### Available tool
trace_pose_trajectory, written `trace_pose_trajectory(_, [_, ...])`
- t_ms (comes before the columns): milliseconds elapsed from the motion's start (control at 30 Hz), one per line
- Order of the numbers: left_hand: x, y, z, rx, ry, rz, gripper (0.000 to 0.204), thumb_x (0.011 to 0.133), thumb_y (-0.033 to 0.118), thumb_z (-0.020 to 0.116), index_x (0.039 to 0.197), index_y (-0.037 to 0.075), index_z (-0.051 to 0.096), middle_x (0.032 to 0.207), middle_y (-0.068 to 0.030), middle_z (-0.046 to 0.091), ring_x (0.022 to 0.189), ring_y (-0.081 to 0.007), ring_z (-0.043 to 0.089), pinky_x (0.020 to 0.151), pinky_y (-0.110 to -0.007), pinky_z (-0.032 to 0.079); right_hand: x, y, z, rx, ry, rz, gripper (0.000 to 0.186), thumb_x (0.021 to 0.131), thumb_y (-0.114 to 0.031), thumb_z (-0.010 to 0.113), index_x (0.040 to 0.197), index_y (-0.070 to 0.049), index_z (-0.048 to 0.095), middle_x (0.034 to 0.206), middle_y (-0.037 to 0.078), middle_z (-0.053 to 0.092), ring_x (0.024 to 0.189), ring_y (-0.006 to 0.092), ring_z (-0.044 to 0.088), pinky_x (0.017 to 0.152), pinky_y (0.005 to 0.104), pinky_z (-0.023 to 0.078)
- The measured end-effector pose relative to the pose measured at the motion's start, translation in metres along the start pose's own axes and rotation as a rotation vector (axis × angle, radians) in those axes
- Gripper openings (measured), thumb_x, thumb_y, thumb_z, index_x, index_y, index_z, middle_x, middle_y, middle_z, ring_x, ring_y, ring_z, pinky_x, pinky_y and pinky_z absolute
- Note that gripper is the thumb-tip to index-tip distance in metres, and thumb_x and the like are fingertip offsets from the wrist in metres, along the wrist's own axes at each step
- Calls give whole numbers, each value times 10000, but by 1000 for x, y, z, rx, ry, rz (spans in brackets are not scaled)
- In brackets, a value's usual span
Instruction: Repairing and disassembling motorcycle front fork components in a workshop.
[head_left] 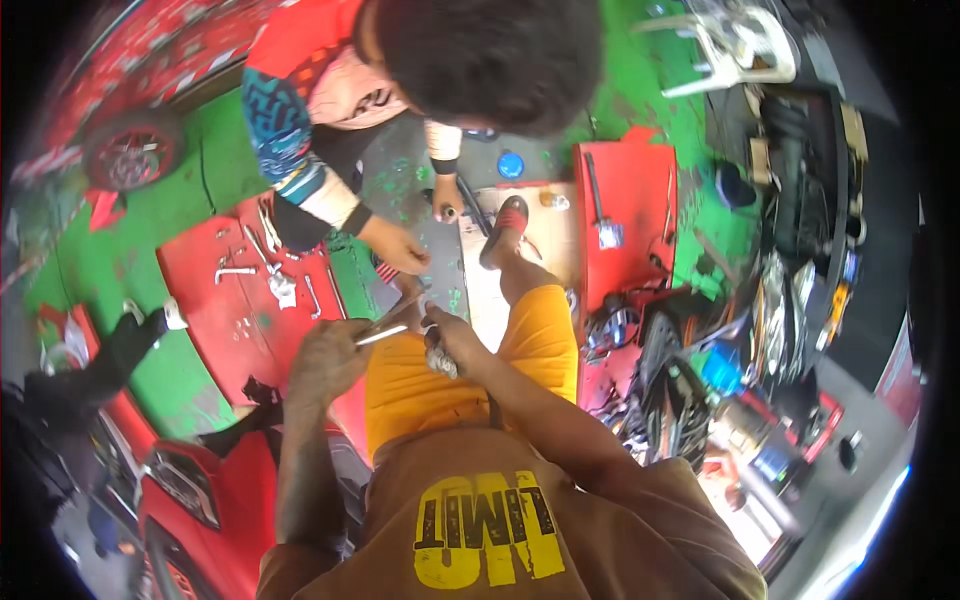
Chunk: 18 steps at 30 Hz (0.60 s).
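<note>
My left hand (pixel 328 358) is closed around a slim silvery metal tool (pixel 382 335), whose end points to the right over my lap; its exact kind is unclear. Just right of it, my right hand (pixel 452 338) is closed on a crumpled greyish rag (pixel 438 360). Across from me a co-worker leans in. One co-worker's hand (pixel 398 245) hangs with fingers bent near my left foot, and the other hand (pixel 446 197) grips a dark tube-like piece (pixel 450 213).
Several wrenches (pixel 238 272) lie on the red mat (pixel 190 300) at left. A second red panel (pixel 625 165) bears a long dark tool (pixel 596 185). A blue round cap (pixel 510 165), a white plastic chair (pixel 735 50), a wheel (pixel 132 150) and red motorcycle bodywork (pixel 190 480) surround me. Parts crowd the right side.
</note>
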<state>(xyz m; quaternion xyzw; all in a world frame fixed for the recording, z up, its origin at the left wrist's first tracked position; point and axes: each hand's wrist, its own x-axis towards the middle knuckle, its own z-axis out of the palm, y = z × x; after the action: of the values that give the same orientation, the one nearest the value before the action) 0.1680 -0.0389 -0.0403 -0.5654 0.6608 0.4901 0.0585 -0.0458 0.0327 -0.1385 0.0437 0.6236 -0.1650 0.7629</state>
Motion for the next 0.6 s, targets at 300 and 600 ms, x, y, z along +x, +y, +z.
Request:
trace_pose_trajectory(300, [-18,28,-2,196,-133,-79,234,820,223,566,879,19,666,722,-206,618,667,-325,621,639,-410,473,-107,70,-103,50,192,-229,343,922,-363,501,970,-30,563,721,67,548,606,154,532,558,274,437])
trace_pose_trajectory(600, [-52,31,56,285,-15,32,264,831,247,576,809,-8,638,713,-237,588,670,-371,597,628,-428,463,-128,245,-273,-250,598,-345,376,894,-324,549,1039,22,571,914,138,598,791,197,592,679,324,473])
